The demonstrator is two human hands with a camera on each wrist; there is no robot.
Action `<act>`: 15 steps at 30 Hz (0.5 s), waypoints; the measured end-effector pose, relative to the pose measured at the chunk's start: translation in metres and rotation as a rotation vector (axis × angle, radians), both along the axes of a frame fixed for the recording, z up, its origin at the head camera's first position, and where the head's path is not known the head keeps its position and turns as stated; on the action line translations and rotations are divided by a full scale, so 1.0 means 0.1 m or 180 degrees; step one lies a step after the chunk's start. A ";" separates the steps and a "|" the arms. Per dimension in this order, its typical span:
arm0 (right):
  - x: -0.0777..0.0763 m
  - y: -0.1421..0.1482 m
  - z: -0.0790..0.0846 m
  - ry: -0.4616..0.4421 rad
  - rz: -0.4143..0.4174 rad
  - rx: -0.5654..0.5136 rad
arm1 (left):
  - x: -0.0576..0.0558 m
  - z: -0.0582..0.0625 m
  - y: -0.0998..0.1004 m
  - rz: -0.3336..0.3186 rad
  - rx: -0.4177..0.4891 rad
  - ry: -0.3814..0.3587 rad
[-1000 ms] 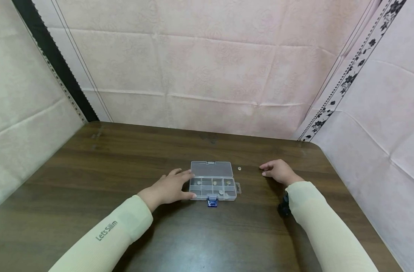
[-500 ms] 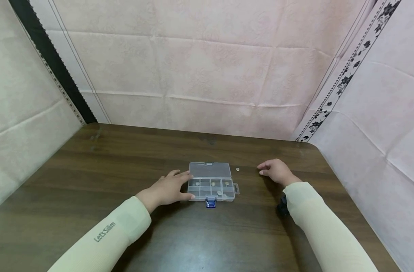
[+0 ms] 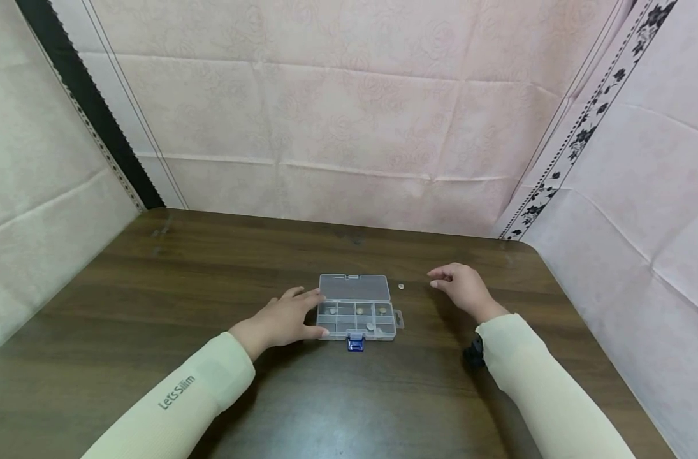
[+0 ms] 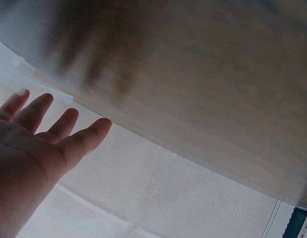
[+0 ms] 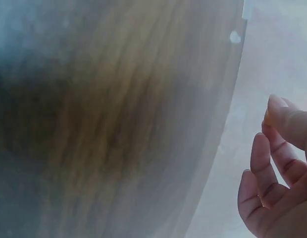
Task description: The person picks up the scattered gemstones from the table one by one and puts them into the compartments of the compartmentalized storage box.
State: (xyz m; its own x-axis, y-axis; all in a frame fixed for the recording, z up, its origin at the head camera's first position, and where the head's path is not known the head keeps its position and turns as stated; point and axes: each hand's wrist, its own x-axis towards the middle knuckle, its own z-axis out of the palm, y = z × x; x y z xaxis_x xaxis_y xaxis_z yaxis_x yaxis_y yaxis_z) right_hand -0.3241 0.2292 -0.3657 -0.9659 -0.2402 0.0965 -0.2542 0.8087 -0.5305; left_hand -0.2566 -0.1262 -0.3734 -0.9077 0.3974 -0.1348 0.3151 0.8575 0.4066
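Note:
A clear plastic compartment box point(image 3: 356, 319) lies on the brown table, its lid point(image 3: 353, 288) folded back and its blue clasp point(image 3: 356, 344) facing the front. Small pale round pieces point(image 3: 360, 311) sit in several compartments. My left hand point(image 3: 280, 320) rests at the box's left end, thumb and index tip touching it, fingers spread and fairly straight. To the right of the box, my right hand point(image 3: 460, 287) pinches a small yellowish piece point(image 5: 267, 118) between thumb and index finger, mostly covered by the fingertips. Between box and right hand lies one loose pale disc point(image 3: 401, 286).
The wooden table point(image 3: 239, 248) has rounded far corners. Pale patterned cloth point(image 3: 354, 127) hangs behind it and at both sides. A hanging tab point(image 3: 398, 319) juts from the box's right end. A dark device point(image 3: 475, 352) sits on the right wrist.
My right hand has risen off the tabletop and moved slightly left with the small yellowish piece. The left hand, the box and the loose disc stay in place.

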 end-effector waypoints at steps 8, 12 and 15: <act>0.10 -0.07 0.01 0.0260 0.0026 -0.0060 | 0.00 0.00 0.01 0.0007 -0.0007 -0.0007; 0.16 -0.12 0.01 0.0415 0.0080 -0.0080 | 0.00 0.00 0.01 0.0018 -0.0016 -0.0007; 0.21 -0.16 0.03 0.0585 0.0154 -0.0115 | 0.00 0.00 0.01 0.0020 -0.0015 -0.0006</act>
State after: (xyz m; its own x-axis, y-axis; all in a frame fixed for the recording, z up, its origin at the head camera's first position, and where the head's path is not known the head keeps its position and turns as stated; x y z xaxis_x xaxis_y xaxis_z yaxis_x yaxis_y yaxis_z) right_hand -0.3026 0.2130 -0.3625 -0.9186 -0.2792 0.2796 -0.3875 0.7744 -0.5001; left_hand -0.2562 -0.1252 -0.3731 -0.9099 0.3910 -0.1383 0.3089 0.8614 0.4032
